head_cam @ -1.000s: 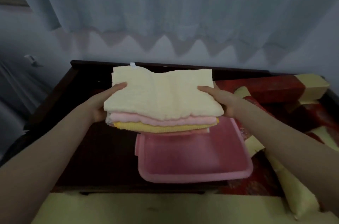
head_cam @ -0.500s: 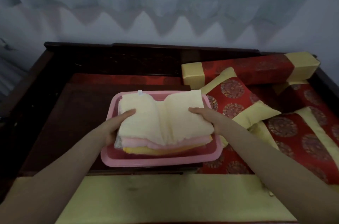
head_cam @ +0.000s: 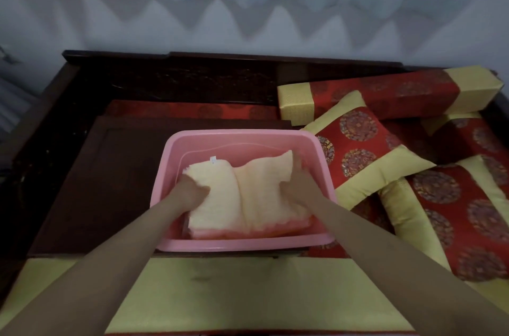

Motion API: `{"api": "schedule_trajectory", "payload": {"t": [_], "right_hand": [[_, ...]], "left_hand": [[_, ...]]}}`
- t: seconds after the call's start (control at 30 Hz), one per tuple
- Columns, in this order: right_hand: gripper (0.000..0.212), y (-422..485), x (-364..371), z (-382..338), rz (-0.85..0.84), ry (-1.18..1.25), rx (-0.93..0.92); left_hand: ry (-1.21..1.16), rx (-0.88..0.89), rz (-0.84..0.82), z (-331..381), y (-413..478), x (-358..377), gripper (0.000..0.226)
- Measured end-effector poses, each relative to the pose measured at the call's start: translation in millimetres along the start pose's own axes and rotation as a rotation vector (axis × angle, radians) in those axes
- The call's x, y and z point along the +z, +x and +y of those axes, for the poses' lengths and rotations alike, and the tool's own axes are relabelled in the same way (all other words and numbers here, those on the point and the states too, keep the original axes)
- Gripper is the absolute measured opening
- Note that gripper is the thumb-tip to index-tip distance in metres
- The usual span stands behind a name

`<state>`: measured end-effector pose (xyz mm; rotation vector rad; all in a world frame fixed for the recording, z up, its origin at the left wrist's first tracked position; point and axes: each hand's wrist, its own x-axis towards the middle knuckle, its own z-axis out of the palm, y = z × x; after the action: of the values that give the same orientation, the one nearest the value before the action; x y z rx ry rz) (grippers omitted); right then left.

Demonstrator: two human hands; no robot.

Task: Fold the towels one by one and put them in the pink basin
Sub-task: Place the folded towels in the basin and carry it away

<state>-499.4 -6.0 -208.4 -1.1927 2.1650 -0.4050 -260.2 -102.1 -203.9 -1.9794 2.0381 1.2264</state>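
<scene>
A stack of folded towels (head_cam: 248, 198) lies inside the pink basin (head_cam: 242, 246). The top towel is cream with a small white tag; pink and orange edges show under it at the front. My left hand (head_cam: 191, 192) holds the stack's left side, thumb on top and fingers tucked under it. On the other side, my right hand (head_cam: 298, 187) holds the stack in the same way. Both hands are down inside the basin, and their fingertips are hidden by the towels.
The basin stands on a low dark wooden table (head_cam: 104, 184) set on a couch. Red and yellow cushions (head_cam: 366, 154) and a bolster (head_cam: 385, 96) lie close to the basin's right. A yellow seat pad (head_cam: 248, 294) runs along the front.
Both hands have lowered the stack from above the basin down into it. The camera has tilted downward.
</scene>
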Motion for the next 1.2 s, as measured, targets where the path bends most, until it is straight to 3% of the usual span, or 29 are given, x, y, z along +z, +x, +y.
{"api": "schedule_trajectory", "payload": {"t": [0.1, 0.2, 0.3, 0.4, 0.73, 0.83, 0.9, 1.0, 1.1, 1.2], "right_hand": [[0.093, -5, -7, -3, 0.133, -0.526, -0.257], [0.084, -5, -7, 0, 0.02, -0.806, -0.396], [0.092, -8, -2, 8, -0.257, -0.791, -0.202], [0.097, -13, 9, 11, -0.35, -0.821, -0.088], [0.096, -19, 24, 10, -0.391, -0.859, -0.03], [0.076, -21, -1, 3, -0.269, -0.69, -0.105], [0.052, -20, -29, 0, -0.081, -0.462, -0.178], [0.024, -19, -67, 2, 0.223, -0.083, -0.176], [0.017, -13, -85, 13, 0.364, 0.241, 0.03], [0.009, -9, -90, 25, 0.26, 0.456, 0.273]], "left_hand": [[0.295, 0.192, 0.141, 1, -13, -1, 0.077], [0.556, 0.385, 0.249, 1, -31, 2, 0.098], [0.753, 0.497, 0.105, -4, -33, 9, 0.117], [0.904, 0.428, -0.067, -12, -19, 4, 0.135], [1.084, 0.392, -0.124, -19, 4, 6, 0.127], [1.107, 0.445, -0.113, -9, 0, -5, 0.117], [0.981, 0.556, -0.022, -2, -1, -24, 0.097], [0.401, 0.639, 0.262, -4, 0, -61, 0.065], [0.113, 0.385, 0.419, -18, 4, -89, 0.045], [-0.169, 0.029, 0.229, -31, 8, -97, 0.039]]}}
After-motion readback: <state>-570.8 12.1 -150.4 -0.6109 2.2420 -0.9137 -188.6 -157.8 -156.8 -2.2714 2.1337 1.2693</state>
